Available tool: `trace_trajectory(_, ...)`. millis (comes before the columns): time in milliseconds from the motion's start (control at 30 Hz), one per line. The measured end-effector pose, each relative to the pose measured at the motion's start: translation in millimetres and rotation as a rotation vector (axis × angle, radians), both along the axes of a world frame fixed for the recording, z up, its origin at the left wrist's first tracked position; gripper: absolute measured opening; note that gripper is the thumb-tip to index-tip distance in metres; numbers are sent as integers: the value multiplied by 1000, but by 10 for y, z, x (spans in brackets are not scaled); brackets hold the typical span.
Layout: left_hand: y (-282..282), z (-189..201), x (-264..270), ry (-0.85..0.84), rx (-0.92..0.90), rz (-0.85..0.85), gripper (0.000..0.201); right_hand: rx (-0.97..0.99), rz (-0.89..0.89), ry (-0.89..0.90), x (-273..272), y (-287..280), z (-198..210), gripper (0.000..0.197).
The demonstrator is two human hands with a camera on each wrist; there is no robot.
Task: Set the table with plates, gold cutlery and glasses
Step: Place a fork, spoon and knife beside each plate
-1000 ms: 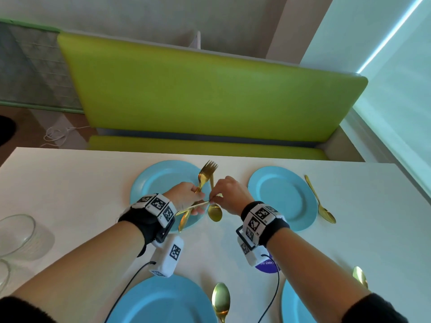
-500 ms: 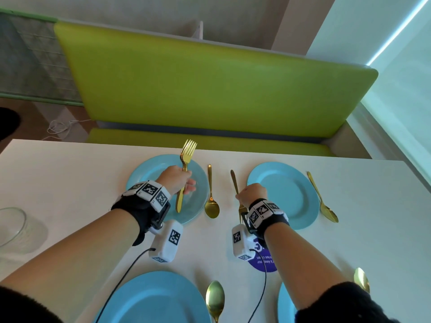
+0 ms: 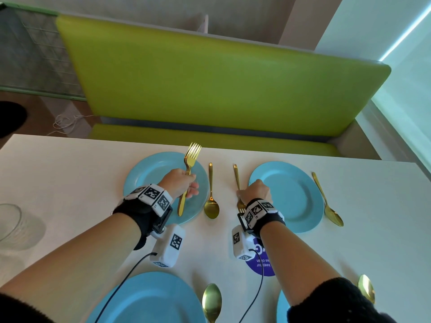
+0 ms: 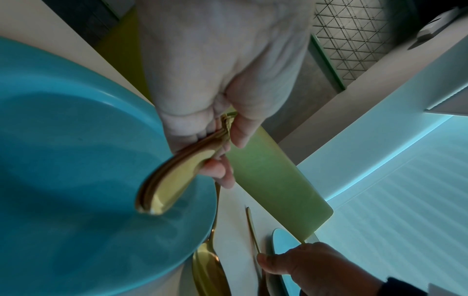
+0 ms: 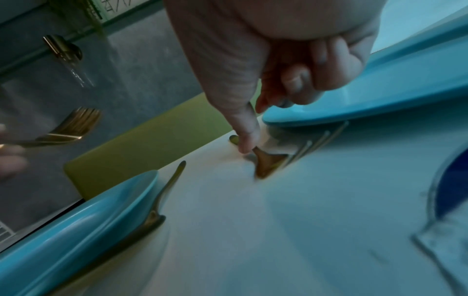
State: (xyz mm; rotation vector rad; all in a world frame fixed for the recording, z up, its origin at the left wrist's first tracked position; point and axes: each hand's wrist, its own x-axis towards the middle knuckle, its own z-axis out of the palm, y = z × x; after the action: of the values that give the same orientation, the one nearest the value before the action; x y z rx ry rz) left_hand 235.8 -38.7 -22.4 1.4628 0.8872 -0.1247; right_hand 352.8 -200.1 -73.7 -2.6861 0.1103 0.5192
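My left hand grips a bundle of gold forks by the handles, tines pointing away, above the far left blue plate. My right hand pinches a single gold fork between thumb and forefinger. That fork lies flat on the white table, just left of the far right blue plate, its handle pointing away from me. A gold spoon lies between the two plates, and another spoon lies right of the far right plate.
Two more blue plates sit at the near edge, each with a gold spoon to its right. A clear glass stands at the far left. A purple sticker lies under my right wrist. A green bench runs behind the table.
My right hand drew one fork out of the bundle, carried it right and laid it beside the far right plate. My left hand turned the remaining forks tines-away over the left plate.
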Motion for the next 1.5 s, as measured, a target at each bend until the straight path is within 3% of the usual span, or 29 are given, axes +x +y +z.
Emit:
trace_trajectory(367,-84,7,29,20,-14,-1,18,29,-28,13,48,-116,-9,28)
trace_trajectory(700,-128,6,-38,22,-33,13,31,37,-24,23,40,-143,10,28)
trace_trajectory(967,-112,60,-245,14,-29,32,25,63,-44,3,-44,-181,136,35)
trace_trajectory(1167,-63,151,-419,-4,-30,34,14,96,96,-52,-319,-22,450,45)
trace_trajectory(1500,289,322,-1019,-12,46,-227,25,248,469,-234,-1526,545,931,23)
